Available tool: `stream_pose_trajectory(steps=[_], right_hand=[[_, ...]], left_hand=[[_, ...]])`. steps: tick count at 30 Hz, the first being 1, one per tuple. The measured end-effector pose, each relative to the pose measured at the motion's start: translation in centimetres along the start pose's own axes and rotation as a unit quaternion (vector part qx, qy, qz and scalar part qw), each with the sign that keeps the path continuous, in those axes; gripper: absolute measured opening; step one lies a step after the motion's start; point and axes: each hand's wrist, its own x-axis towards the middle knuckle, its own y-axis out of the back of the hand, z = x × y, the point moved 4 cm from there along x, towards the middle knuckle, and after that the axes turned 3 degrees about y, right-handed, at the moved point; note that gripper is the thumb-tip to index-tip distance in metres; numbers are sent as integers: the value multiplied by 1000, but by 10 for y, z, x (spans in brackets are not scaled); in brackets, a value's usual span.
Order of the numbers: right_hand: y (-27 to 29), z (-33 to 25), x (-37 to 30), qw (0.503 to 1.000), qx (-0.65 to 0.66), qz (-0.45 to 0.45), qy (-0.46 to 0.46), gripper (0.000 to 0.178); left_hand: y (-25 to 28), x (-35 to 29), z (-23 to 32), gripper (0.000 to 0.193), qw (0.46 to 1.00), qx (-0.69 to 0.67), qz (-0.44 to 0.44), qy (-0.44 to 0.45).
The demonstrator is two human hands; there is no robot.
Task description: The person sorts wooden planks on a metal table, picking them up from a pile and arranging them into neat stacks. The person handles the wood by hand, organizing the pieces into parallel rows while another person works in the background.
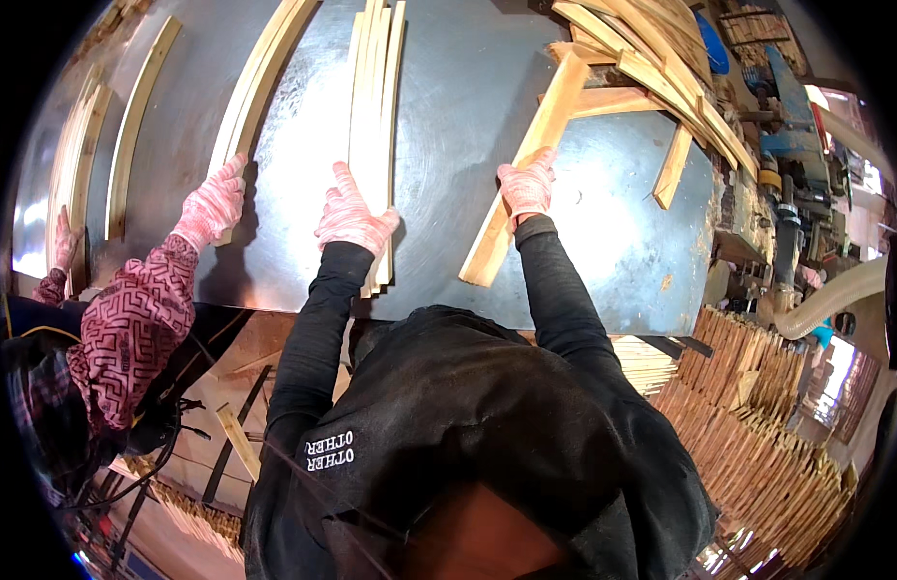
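Note:
My left hand (357, 215), in a pink-and-white knit glove, rests with spread fingers against the near part of a bundle of narrow pale wooden strips (373, 97). The strips lie lengthwise on a grey metal tabletop (439, 193). Farther right, my gloved right hand (528, 186) is closed round the edge of a wider wooden board (550, 116). That board slants from the near middle up toward the far right, its far end by the loose pieces there. The underside of my right-hand grip is hidden.
A jumbled wood pile (661, 58) covers the table's far right corner. On my left, a co-worker's gloved hand (215, 203) touches a pair of strips (260, 77); another hand (67, 242) is by a far-left bundle. Stacked wood (748, 454) and machinery (787, 193) stand right.

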Motion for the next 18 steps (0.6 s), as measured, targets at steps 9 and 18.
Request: stream_pose_trajectory(steps=[9, 18], right_hand=[[11, -42, -39, 397, 764, -505, -67, 63], [-30, -54, 28, 944, 178, -179, 213, 60]], left_hand=[[5, -25, -30, 119, 994, 88, 64, 0], [-1, -18, -80, 88, 798, -581, -64, -148]])
